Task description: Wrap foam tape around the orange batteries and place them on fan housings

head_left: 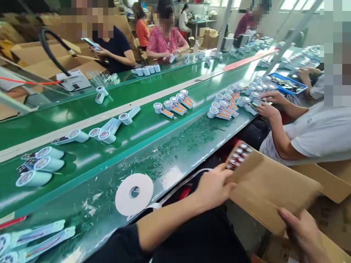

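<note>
My left hand [214,186] grips the near-left edge of a brown cardboard sheet [268,186] held over a carton. My right hand [304,233] holds the same sheet at its lower right corner. Under the sheet's far end, a row of small red-and-white parts [238,155] shows inside the box. A roll of white tape [134,193] lies flat on the green bench just left of my left forearm, its loose tail trailing toward me.
A green conveyor belt [90,160] carries several white handheld devices with round heads [41,164]. A person in a white shirt [315,135] sits to my right handling devices. Other workers sit across the line. Cardboard cartons [334,215] stand by my right side.
</note>
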Action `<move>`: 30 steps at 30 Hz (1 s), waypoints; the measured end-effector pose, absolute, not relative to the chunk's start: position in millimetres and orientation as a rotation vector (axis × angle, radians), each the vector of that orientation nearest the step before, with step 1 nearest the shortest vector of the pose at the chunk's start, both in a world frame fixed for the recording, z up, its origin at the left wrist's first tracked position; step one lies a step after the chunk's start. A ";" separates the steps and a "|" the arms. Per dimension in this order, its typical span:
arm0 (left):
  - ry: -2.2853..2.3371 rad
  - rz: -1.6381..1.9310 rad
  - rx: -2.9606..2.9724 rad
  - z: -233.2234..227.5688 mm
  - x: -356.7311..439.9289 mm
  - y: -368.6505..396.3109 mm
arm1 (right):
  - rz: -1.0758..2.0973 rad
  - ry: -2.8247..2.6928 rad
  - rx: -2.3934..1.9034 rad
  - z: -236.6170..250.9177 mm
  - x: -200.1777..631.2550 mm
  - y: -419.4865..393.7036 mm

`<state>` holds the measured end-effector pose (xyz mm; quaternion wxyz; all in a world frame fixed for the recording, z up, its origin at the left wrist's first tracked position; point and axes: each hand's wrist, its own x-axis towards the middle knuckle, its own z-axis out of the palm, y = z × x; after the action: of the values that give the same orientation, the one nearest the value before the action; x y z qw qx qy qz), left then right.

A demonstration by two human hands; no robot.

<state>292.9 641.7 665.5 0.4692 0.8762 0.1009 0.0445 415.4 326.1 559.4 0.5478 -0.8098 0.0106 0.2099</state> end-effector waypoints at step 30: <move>1.088 0.625 1.636 611.0 133.1 707.4 | 0.087 -1.114 -1.950 606.0 379.8 599.8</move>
<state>133.1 707.4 611.0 0.5139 0.6806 0.4528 0.2600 379.8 599.8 606.0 0.4324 -0.7823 -0.4470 0.0348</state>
